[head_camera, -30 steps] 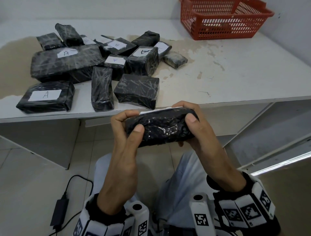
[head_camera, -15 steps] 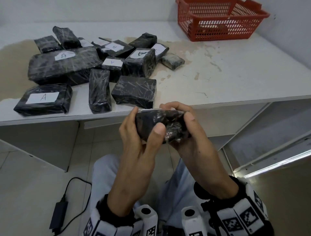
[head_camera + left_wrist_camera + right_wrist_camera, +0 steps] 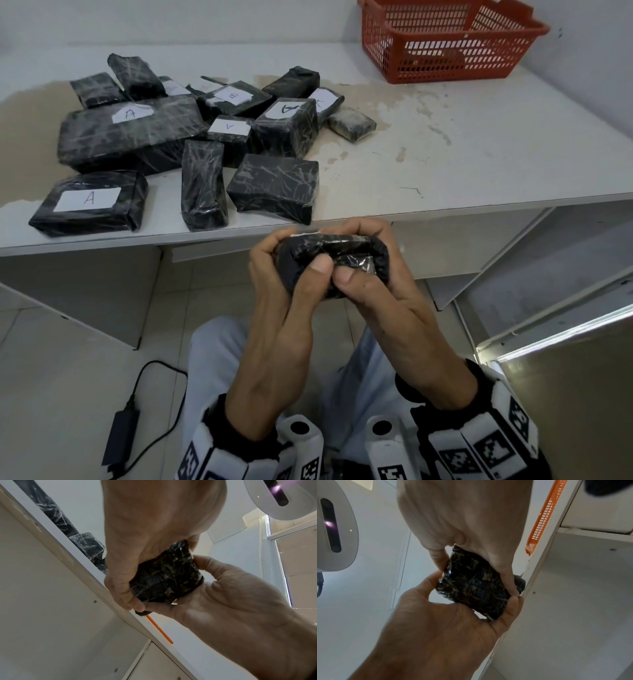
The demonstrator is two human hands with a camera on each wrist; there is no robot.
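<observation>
A small black parcel (image 3: 329, 250) wrapped in crinkled clear film sits between both hands, just in front of the table edge and above my lap. A white label edge shows along its top. My left hand (image 3: 294, 255) grips its left side, thumb on the near face and fingers curled over the top. My right hand (image 3: 359, 252) grips the right side the same way, its thumb beside the left thumb. In the left wrist view the parcel (image 3: 164, 578) lies between both palms. The right wrist view shows the parcel (image 3: 474, 586) pinched from above and below.
On the white table (image 3: 479, 154), several black wrapped parcels (image 3: 274, 185) lie at the left, some labelled A or B. A red mesh basket (image 3: 445, 44) stands at the back right. A black power adapter (image 3: 120, 435) with its cable lies on the floor. Open shelving (image 3: 548, 274) is at the right.
The parcel has been turned from lengthwise to end-on toward me. Both hands have closed in, and the thumbs now sit side by side on its near face.
</observation>
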